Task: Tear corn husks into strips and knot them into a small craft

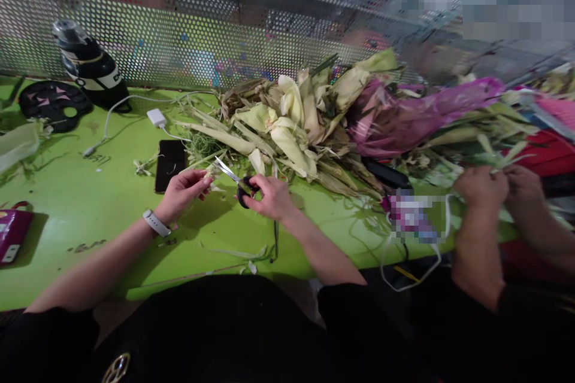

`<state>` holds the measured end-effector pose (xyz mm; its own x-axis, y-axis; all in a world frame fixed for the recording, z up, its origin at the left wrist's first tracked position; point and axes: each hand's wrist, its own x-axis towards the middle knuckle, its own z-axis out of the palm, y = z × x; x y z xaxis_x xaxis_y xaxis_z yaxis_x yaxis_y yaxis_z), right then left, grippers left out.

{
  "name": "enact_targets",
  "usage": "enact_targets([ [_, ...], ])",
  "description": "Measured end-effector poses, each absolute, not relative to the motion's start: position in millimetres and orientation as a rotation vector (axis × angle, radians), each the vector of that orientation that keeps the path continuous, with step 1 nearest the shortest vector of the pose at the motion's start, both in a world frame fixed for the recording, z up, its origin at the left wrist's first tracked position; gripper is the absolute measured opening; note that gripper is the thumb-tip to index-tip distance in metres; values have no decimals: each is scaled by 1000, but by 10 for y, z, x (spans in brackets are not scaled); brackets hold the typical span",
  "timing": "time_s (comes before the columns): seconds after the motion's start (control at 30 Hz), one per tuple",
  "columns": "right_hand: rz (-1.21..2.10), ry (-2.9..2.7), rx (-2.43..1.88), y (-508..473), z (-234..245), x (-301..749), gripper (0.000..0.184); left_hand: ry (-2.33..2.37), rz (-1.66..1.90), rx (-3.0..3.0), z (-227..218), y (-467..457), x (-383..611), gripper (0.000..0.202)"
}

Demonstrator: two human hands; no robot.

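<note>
My left hand (184,190), with a white watch at the wrist, pinches a small pale piece of corn husk (210,172) above the green table (90,191). My right hand (269,196) is closed around the black handles of a pair of scissors (233,178). Their open metal blades point left toward the husk piece. A big pile of corn husks (291,125) lies just behind both hands.
A black phone (169,164) lies left of my hands, with a white charger (156,117) and cable behind it. A dark bottle (90,66) leans at the back left against a perforated metal screen. At the right, another person's hands (498,185) handle husks near a purple plastic bag (422,114).
</note>
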<state>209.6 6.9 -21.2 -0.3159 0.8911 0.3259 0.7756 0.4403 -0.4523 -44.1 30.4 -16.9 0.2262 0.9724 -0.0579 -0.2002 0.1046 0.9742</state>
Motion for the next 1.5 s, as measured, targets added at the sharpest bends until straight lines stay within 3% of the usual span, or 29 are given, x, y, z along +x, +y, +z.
enact_targets([
  [0.47,237,-2254,-1483,75,-205,2093,36,1049,1242,1532,-156,333,-483,21],
  [0.93,171,-2286,-1482,66,-188,2079,37,1045,1220,1722,-129,307,-470,25],
  [1.07,243,-2257,-1490,72,-198,2073,28,1045,1219,1702,-133,314,-474,23],
  [1.17,448,-2091,-1477,67,-149,2071,26,1029,1217,1625,-163,326,-486,21],
  [1.37,1486,-1650,-1260,70,47,2106,46,950,1138,1278,-231,343,-491,30],
  [1.5,1756,-1608,-1173,72,93,2102,51,896,1135,1147,-242,342,-478,28],
])
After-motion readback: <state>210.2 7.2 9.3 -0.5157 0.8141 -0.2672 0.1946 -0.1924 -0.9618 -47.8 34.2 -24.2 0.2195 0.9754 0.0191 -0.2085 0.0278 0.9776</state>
